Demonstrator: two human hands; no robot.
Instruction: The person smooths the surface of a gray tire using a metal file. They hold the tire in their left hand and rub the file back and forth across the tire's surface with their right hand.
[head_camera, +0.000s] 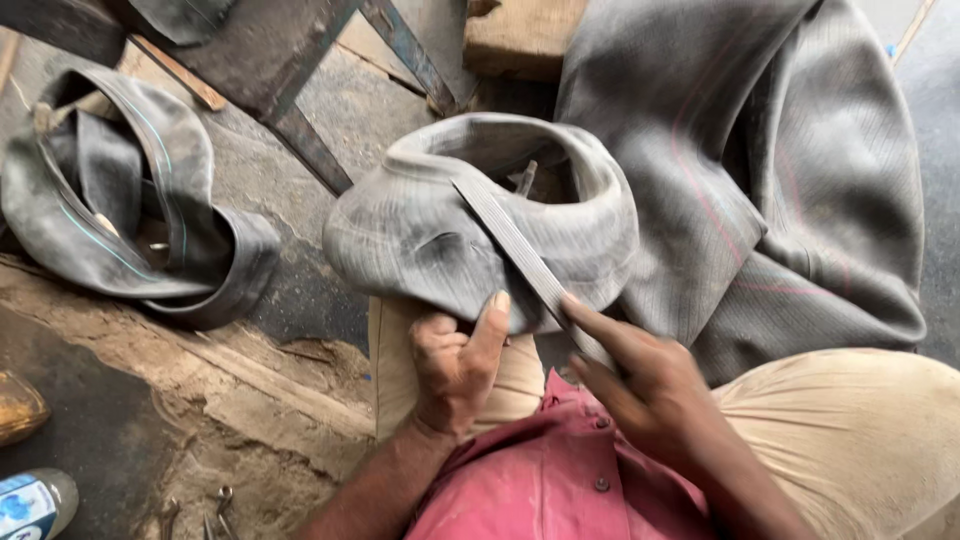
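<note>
Left hand (455, 365) pins inner tube (420, 240) edge; right hand (640, 385) presses file (525, 255).

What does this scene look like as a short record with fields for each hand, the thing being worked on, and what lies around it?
Left hand: grips the edge of a grey rubber inner tube, thumb pressed on top
Right hand: holds a flat metal file laid across the tube
Tube position: folded over the person's knee
Behind: large grey tube draped at right
Left side: another folded tube on the ground
Bottom left: plastic bottle
</note>
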